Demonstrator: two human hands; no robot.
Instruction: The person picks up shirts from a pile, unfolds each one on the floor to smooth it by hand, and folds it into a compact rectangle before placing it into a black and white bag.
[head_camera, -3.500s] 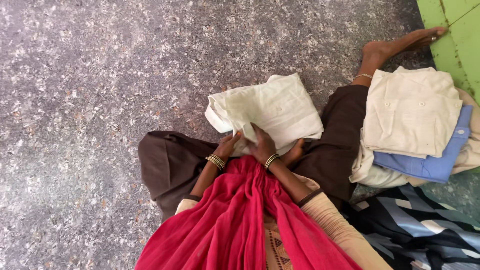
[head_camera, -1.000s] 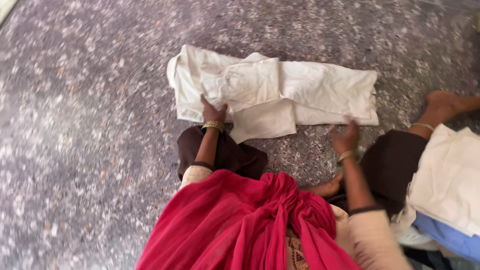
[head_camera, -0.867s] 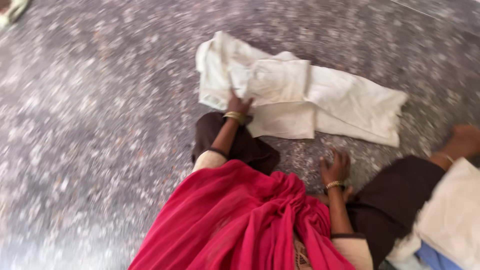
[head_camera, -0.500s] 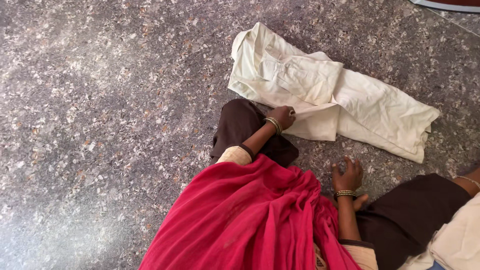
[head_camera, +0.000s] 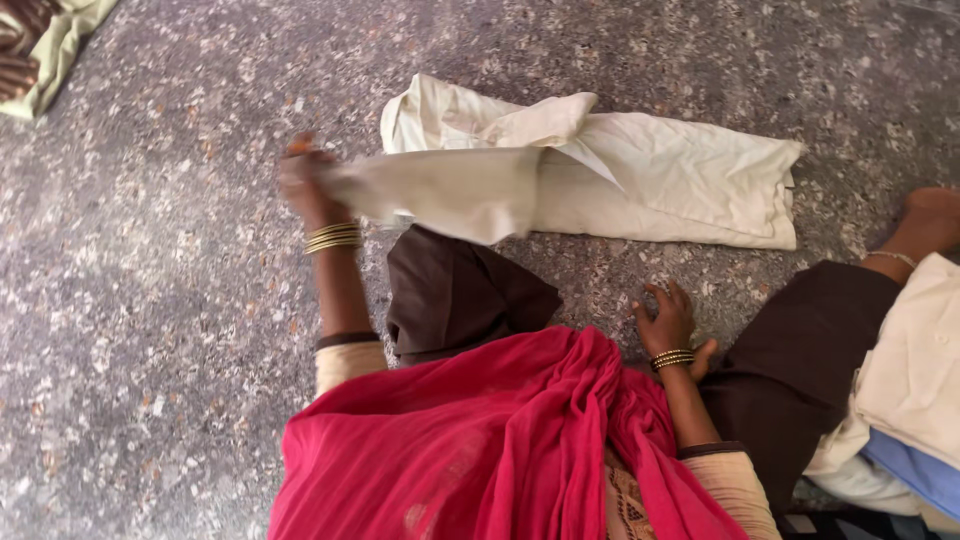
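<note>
Your left hand (head_camera: 305, 185) is smeared by motion, so its fingers on the cream cloth (head_camera: 600, 175) can't be made out. The folded pile (head_camera: 915, 360) runs off the right edge, and the green cloth (head_camera: 55, 55) is cut at the top-left corner.

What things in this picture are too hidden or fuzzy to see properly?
All in the head view:
- Left hand: motion blur smears it, so its grip on the cream shirt is unclear.
- Pulled shirt flap: blurred too.
- Clothes pile: cut off by the right edge.
- Green cloth: cut off at the top left corner.
- Right hand: rests on the floor; its palm faces down, unseen.
</note>
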